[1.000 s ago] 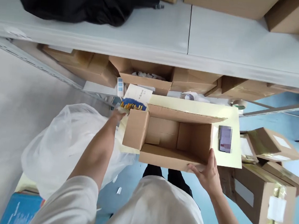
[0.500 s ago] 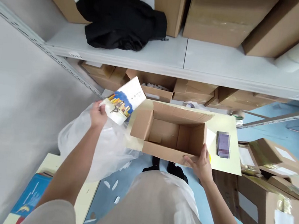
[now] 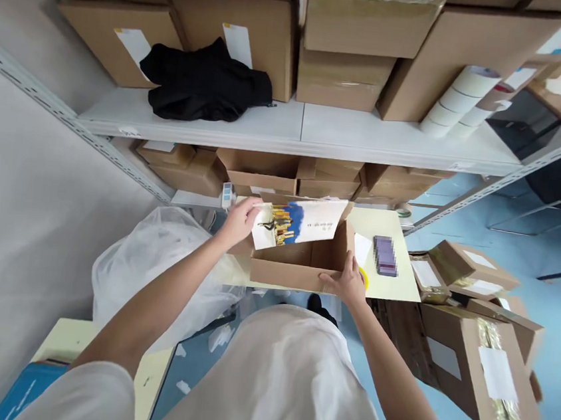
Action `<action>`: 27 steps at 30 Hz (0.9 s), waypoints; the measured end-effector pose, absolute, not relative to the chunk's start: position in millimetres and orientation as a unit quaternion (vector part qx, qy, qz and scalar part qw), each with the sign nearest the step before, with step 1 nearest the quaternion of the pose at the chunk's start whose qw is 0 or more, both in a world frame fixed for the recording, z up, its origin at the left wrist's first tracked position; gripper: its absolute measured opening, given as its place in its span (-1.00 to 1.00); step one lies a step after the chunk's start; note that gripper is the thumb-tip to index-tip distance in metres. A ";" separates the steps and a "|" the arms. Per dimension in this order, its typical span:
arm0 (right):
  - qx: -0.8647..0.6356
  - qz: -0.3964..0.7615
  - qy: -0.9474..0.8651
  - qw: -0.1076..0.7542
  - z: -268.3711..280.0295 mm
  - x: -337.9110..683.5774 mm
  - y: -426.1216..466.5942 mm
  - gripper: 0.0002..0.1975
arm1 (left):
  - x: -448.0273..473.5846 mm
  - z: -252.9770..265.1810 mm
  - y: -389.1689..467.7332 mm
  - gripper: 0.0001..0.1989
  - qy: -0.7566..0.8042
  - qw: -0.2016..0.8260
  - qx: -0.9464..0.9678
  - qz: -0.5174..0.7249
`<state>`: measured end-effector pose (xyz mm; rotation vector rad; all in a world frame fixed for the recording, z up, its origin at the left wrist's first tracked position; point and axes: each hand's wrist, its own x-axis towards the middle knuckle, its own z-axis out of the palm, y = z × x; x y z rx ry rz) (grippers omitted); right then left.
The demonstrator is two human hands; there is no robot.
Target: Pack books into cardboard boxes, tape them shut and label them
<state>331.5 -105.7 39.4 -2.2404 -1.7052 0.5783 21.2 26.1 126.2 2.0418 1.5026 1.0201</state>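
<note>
My left hand (image 3: 240, 222) pinches one end of a thin book (image 3: 304, 220) with a white, blue and yellow cover. The book is held slanted over the opening of a cardboard box (image 3: 288, 276), hiding part of its inside. At the box's near right corner, my right hand (image 3: 349, 283) grips the wall, thumb along the front side and fingers on the right side. The box stands open on a pale yellow table (image 3: 393, 285). Just right of that hand lies a yellow tape roll (image 3: 364, 277), partly covered.
A phone (image 3: 386, 256), blurred out, and white paper (image 3: 362, 250) lie on the table's right. A large clear plastic bag (image 3: 154, 270) bulges at the left. Behind is a shelf (image 3: 277, 144) with boxes and a black garment (image 3: 203, 85). Taped cartons (image 3: 475, 364) crowd the floor at right.
My left hand has carried the book rightward from beside the box to above it, turning it nearly level. My right hand keeps its hold on the box. The camera view has shifted.
</note>
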 end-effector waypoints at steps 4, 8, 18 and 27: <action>-0.781 0.215 -0.573 0.126 43.7 330.5 -103.5 0.04 | 39.1 94.9 25.8 -0.73 0.535 0.247 0.751 0.297; -0.782 0.217 -0.572 0.117 45.1 330.6 -102.4 0.04 | 49.2 80.1 23.3 -0.74 0.548 0.284 0.760 0.203; -0.779 0.218 -0.578 0.108 46.0 332.3 -99.5 0.02 | 78.7 51.5 6.3 -0.67 0.576 0.268 0.761 0.130; -0.745 0.264 -0.489 0.369 21.6 371.7 -99.8 -0.14 | 4.4 66.1 -54.6 -0.32 0.739 0.337 0.441 0.382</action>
